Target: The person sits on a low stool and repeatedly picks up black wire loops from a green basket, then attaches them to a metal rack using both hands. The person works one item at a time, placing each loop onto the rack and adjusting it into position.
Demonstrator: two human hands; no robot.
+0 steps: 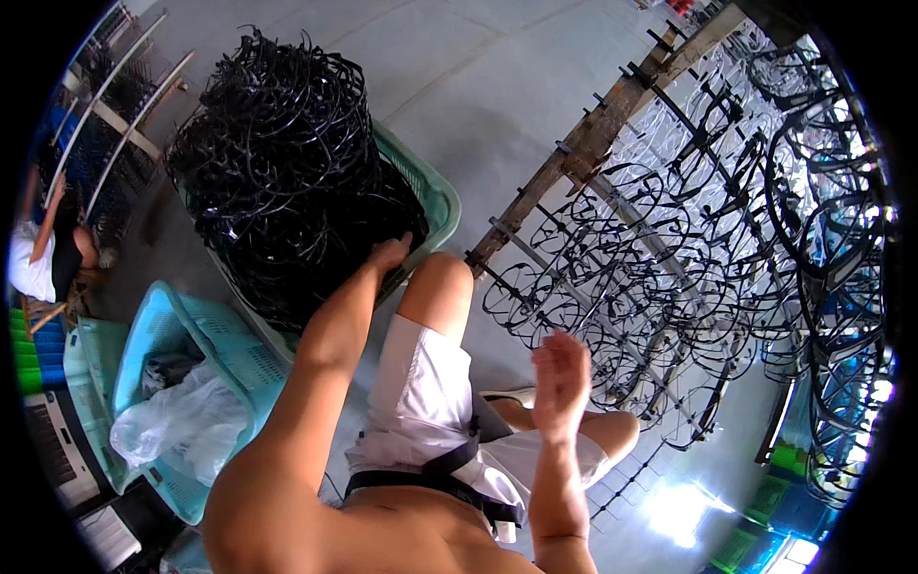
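Left side: light-blue plastic basket (244, 346), tilted, crumpled clear plastic bag (186, 421) inside and spilling over its rim. Pale green basket (93, 387) just beside it. Far left — a co-worker (33, 260) in a white top, seated. Lower right: green and blue crates (765, 502) — bright glare (677, 512) on the grey floor (435, 62) nearby.

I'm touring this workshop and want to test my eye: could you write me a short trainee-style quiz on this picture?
1. Which of the person's hands reaches into the green basket? A) left B) right C) both
2. True or false: the clear plastic bag is in the green basket.
3. Fill in: black looped pieces lie piled in the green basket, and more hang on the ____.

Key:
1. A, the left hand
2. False; it is in the light blue basket
3. rack
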